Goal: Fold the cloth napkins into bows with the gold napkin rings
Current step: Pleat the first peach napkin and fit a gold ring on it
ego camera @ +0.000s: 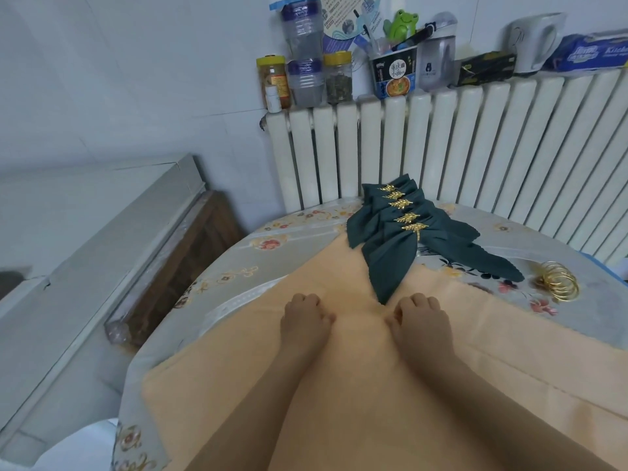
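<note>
White radiator (441, 137) ribs run along the far side of the desk (238, 263), with jars, bottles and a noodle cup (394, 74) crowded on the shelf above; the desk itself wears a grey flowered cover, and over that lies a peach cloth (339, 385) that fills the near half of the head view.

Both forearms reach forward over the peach cloth; the left hand (304, 321) and the right hand (419, 319) rest knuckles-up on it, side by side with a gap between them, fingers curled under; whether they pinch the cloth or simply rest on it I cannot tell, since the fingertips are hidden.

Beyond them, toward the far right, lie the finished green napkins (390, 246), stacked in an overlapping row, each cinched by a gold leaf ring (413, 227); the row's long axis runs from the radiator down toward the hands, and the nearest pointed tail ends just ahead of the right hand, close to its thumb side. Well to the right, on the flowered cover, sits a loose cluster of gold napkin rings (557, 283); these are nearer the right hand than the left, so the right is likely the one to fetch a ring, reaching rightward and slightly away.
</note>
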